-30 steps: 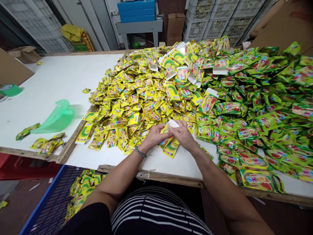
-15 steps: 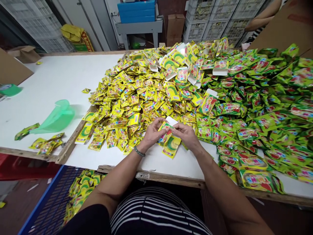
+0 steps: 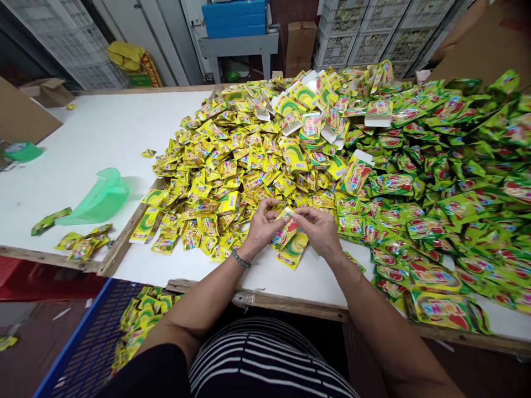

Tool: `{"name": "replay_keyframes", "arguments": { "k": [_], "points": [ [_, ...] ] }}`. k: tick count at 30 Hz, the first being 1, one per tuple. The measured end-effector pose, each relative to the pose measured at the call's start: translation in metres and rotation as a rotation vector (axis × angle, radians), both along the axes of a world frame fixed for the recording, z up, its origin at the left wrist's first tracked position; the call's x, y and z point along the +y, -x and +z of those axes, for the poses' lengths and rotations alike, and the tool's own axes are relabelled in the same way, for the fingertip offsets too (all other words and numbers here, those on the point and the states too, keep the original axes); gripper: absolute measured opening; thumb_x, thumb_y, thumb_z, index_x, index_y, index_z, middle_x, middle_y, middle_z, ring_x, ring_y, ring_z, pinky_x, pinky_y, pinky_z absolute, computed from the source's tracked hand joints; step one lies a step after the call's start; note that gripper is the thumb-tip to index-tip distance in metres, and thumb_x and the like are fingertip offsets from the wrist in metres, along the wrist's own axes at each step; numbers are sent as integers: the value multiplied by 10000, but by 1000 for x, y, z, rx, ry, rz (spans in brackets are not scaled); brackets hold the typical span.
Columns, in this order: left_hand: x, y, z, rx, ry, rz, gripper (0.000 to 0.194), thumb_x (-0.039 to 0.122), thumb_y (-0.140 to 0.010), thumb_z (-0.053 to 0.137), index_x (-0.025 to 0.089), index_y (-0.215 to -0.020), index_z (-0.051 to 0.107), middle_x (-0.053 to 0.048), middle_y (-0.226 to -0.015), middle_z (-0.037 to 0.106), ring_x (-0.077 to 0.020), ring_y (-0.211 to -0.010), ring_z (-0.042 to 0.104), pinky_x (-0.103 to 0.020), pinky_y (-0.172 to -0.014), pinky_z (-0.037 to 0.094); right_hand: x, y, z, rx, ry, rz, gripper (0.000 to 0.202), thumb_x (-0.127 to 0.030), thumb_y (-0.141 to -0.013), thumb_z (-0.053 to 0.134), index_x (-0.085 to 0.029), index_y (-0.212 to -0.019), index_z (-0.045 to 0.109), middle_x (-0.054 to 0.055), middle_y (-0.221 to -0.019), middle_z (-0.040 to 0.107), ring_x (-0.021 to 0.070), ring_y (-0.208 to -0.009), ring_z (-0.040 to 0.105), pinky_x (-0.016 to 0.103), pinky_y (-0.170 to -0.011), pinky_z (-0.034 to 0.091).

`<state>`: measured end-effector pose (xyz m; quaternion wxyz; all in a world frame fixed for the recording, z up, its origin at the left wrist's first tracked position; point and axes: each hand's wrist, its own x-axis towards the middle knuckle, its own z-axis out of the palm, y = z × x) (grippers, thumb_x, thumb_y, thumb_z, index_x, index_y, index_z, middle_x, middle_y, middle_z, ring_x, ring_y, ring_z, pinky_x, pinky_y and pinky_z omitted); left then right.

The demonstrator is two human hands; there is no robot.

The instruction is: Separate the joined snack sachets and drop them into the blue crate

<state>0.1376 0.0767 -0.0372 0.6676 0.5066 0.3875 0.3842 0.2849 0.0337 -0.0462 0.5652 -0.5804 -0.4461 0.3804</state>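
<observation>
My left hand and my right hand meet over the white table near its front edge. Between them they grip a small yellow, green and red box by its upper end, thumbs and fingers closed on it. Just under the box lies a yellow packet with a green ring print. A large heap of small yellow packets spreads behind my hands. Green packets with red print are piled to the right. Several open boxes lie on the heap.
A translucent green scoop rests at the left, with a few packets by it. A blue crate of packets stands below the table. White crates are stacked behind. A person's arm shows at the upper right.
The white flap standing up at the box's top is no longer seen; the top end now looks closed between my fingers. The view has shifted slightly.
</observation>
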Motion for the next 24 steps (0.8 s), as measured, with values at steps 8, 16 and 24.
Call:
{"name": "replay_keyframes", "arguments": {
  "k": [8,16,24],
  "points": [
    [0,6,8,-21,-45,-90,551,385,-647,818,155,-1096,599,16,-689,640,-92,-594,581,-198,-564,425,1,-17,-4,313,147,182,306,-460,-608,816,-202,-766,767,30,-712,739,170,-627,645,316,-633,524],
    [-1,5,8,-147,1,7,471,425,-661,796,166,-1023,643,15,-662,654,-109,-585,592,-226,-594,461,-11,2,12,-127,-158,83,238,-399,-818,636,-238,-923,776,58,-964,748,231,-905,670,393,-837,528],
    [1,5,10,-148,-53,30,437,432,-683,780,162,-1010,674,17,-662,623,-97,-578,547,-220,-576,424,-9,11,1,-90,-146,-39,289,-405,-841,624,-250,-1051,749,55,-1030,741,226,-890,674,400,-826,549]
  ]
}}
